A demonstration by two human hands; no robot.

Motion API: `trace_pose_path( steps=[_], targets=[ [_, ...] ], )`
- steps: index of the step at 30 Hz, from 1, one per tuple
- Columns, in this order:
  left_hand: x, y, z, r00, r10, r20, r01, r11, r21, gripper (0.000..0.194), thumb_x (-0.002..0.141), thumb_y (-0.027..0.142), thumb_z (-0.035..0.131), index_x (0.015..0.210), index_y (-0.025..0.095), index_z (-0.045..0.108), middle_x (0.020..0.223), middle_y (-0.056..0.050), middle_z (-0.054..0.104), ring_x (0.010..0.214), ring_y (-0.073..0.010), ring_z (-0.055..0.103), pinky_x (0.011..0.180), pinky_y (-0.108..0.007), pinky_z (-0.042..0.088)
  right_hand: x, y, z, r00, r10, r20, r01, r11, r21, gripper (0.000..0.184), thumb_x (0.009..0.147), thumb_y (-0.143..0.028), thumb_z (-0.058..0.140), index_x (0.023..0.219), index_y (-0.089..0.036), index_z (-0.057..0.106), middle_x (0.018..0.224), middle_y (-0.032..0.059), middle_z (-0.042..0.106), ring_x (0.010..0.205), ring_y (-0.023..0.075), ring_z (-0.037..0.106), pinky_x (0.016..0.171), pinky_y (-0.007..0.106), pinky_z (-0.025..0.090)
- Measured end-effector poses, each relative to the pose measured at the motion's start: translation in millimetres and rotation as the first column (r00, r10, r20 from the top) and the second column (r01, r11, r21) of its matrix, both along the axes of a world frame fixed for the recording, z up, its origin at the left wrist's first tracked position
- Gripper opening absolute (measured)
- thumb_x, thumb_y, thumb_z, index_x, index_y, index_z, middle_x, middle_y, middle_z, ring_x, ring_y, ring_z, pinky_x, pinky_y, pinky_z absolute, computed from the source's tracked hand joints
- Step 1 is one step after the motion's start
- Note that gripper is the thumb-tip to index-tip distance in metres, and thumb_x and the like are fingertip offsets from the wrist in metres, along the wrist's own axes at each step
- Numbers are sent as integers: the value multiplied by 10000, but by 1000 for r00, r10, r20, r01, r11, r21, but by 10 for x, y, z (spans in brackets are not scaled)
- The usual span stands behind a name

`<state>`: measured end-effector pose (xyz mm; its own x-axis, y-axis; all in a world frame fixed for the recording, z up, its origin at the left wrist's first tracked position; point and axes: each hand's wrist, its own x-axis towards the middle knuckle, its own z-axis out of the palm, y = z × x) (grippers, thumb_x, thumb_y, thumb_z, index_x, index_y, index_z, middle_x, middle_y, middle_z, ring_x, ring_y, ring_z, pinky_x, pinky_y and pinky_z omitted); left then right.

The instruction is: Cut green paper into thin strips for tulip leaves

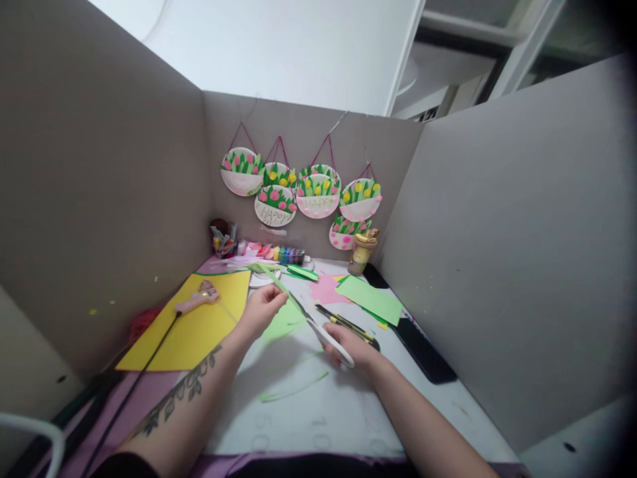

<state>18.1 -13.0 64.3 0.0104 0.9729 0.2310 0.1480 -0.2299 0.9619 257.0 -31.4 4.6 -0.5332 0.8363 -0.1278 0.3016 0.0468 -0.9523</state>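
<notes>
- Green paper is being worked in the head view: a strip (275, 277) is slanting from the centre of the frame down to the scissors (343, 353).
- Left hand (263, 309) is pinching the strip between thumb and fingertips, at centre.
- Right hand (355, 346) is curling its fingers round the scissors' white handles, right of centre; the blades are meeting the strip.
- Trimming seems to be going on; the next snip is probably calling for a firm left pinch and steady blades.
- Counting: two hands, one pair of scissors and one held strip are showing; seven plates (318, 206) are hanging at upper centre; one glue gun (198, 299) is resting on one yellow sheet (194, 333) at left; offcuts (294, 390) are lying at lower centre, too blurred to count.
</notes>
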Motion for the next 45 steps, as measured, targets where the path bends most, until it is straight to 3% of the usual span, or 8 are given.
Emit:
trace_pose_path(
  steps=[10, 31, 39, 45],
  targets=[
    [50, -34, -10, 997, -77, 28, 78, 995, -54, 252, 677, 380, 611, 612, 164, 497, 475, 74, 388, 440, -60, 304, 431, -195, 236, -22, 41, -101, 1000, -8, -26, 7, 1000, -8, 179, 585, -139, 528, 735, -195, 448, 568, -72, 490, 436, 59, 423, 387, 158, 307],
    [54, -47, -16, 991, -134, 16, 135, 989, -66, 235, 697, 336, 596, 601, 171, 460, 471, 82, 366, 446, -57, 288, 443, -197, 229, -39, -3, 43, 1000, -19, -9, 18, 999, -48, 196, 555, -130, 540, 715, -198, 451, 588, -64, 491, 474, 68, 415, 418, 169, 297],
    [40, -32, 6, 994, -104, -31, 103, 994, -33, 255, 685, 386, 603, 617, 163, 499, 523, 66, 402, 479, -67, 325, 460, -199, 249, -24, 9, 8, 999, -42, -5, 42, 999, -8, 168, 593, -170, 561, 718, -197, 451, 570, -70, 471, 465, 65, 405, 419, 169, 292],
    [2, 4, 20, 1000, -12, -9, 12, 1000, 2, 212, 670, 364, 599, 649, 164, 533, 543, 60, 432, 491, -75, 348, 466, -201, 265, -23, 1, 0, 998, -61, -27, 60, 998, -24, 171, 595, -178, 570, 717, -199, 452, 558, -75, 465, 457, 63, 400, 412, 164, 277]
  ],
)
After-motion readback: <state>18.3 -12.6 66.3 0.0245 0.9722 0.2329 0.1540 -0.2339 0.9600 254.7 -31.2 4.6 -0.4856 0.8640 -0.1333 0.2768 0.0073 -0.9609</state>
